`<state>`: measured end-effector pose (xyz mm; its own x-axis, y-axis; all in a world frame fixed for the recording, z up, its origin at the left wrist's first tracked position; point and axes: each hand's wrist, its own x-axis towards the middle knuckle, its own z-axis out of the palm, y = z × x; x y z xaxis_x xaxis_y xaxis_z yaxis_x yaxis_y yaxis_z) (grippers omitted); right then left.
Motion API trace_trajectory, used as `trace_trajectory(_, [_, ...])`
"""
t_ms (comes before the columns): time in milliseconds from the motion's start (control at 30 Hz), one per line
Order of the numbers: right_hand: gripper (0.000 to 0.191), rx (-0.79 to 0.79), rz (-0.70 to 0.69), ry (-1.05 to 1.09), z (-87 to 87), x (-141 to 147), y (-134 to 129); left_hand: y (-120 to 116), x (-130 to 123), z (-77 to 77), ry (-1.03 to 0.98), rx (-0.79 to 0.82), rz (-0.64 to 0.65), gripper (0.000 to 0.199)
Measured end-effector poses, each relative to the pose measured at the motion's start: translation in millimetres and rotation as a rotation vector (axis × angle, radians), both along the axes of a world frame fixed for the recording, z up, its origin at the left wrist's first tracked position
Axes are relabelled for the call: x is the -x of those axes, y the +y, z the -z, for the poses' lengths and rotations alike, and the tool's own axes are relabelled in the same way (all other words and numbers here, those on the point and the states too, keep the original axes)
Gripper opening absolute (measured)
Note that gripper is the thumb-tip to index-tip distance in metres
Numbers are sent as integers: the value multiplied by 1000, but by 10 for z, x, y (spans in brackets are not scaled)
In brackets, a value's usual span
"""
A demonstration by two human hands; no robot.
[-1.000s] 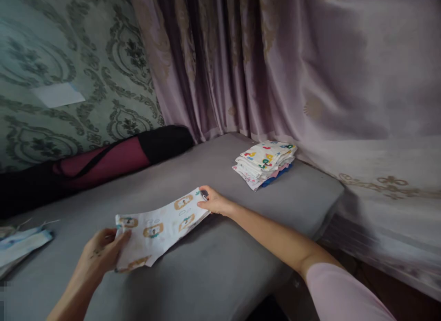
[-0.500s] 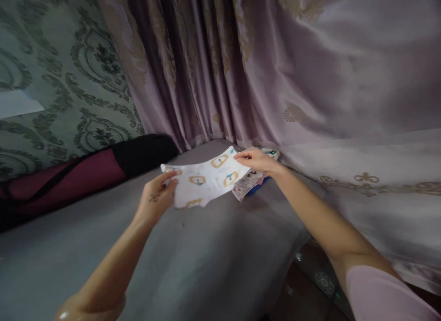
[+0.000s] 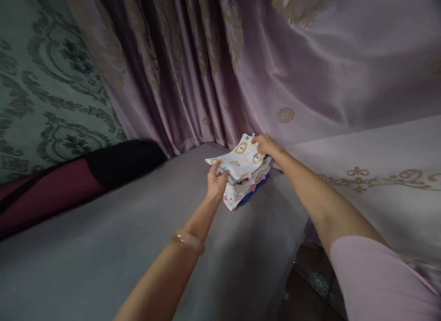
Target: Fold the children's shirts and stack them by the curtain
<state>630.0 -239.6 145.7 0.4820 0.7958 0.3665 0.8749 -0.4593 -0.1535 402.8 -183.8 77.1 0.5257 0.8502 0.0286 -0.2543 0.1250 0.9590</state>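
A small white cloth garment with orange animal-face prints lies folded over a stack of folded clothes. My left hand pinches its near left edge between thumb and fingers. At the opposite side, my right hand grips the far right edge. The stack beneath shows several white printed layers, a bit of pink, and a blue cloth at the bottom. Part of the stack is hidden by the garment and my hands.
The stack rests on a grey-covered bed near its far corner. A long maroon and black bag lies along the wallpapered wall at left. Mauve curtains hang behind and to the right. Dark floor shows at lower right.
Both hands have carried the white garment rightward from in front of the stack to on top of it. My left hand moved the farthest. The view has turned slightly.
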Motion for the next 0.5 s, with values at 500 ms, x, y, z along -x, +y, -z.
trace_trajectory(500, [35,211,184,-304,444,156,27,-50,437,283,198,-29,68,53])
